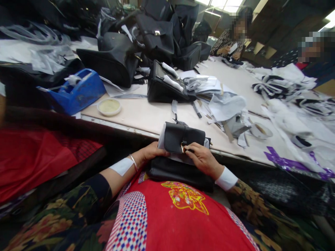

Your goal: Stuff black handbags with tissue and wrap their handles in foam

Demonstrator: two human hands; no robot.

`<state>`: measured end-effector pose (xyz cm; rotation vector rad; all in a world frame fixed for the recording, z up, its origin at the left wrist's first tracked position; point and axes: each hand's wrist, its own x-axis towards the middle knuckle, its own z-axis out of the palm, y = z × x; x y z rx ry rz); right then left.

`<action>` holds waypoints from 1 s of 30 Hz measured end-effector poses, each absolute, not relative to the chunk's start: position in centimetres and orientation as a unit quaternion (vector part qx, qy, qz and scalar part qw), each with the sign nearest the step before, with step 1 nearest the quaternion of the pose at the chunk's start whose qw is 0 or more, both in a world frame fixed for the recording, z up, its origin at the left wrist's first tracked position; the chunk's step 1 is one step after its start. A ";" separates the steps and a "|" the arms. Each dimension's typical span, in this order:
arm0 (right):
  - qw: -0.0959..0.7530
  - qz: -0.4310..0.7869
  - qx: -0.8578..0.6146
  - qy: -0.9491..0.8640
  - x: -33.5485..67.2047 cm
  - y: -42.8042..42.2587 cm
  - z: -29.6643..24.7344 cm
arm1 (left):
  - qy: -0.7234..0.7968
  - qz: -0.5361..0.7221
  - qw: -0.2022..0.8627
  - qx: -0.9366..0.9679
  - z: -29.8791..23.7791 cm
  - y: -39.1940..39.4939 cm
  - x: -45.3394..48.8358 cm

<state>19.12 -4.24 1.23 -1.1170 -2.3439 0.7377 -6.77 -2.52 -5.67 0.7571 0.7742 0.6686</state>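
Observation:
A small black handbag (180, 137) with a gold clasp and white paper stuffing sits in my lap at the table's near edge. My left hand (150, 153) grips its left lower side, fingers curled under it. My right hand (202, 158) is closed in a pinch at the gold clasp on the bag's front flap. Below both hands lies another flat black bag piece (180, 172) on my red apron.
A beige work table (146, 115) holds a black handbag (164, 85), a blue tape dispenser (77, 90), a small dish of yellowish paste (109, 106), paper scraps and purple tape (285, 162). Black bags are piled at the back. Two people sit at the far right.

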 end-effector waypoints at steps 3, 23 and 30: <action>0.266 0.309 -0.449 -0.795 19.9 -3.0 2.3 | 0.314 0.320 0.842 0.301 -3.1 -3.1 -5.8; 0.285 0.329 -0.413 -0.800 21.5 -1.0 5.7 | 0.310 0.335 0.869 0.192 0.9 -5.1 -4.6; 0.254 0.359 -0.471 -0.764 21.4 -0.4 8.0 | 0.298 0.347 0.869 0.186 1.8 -4.0 -4.6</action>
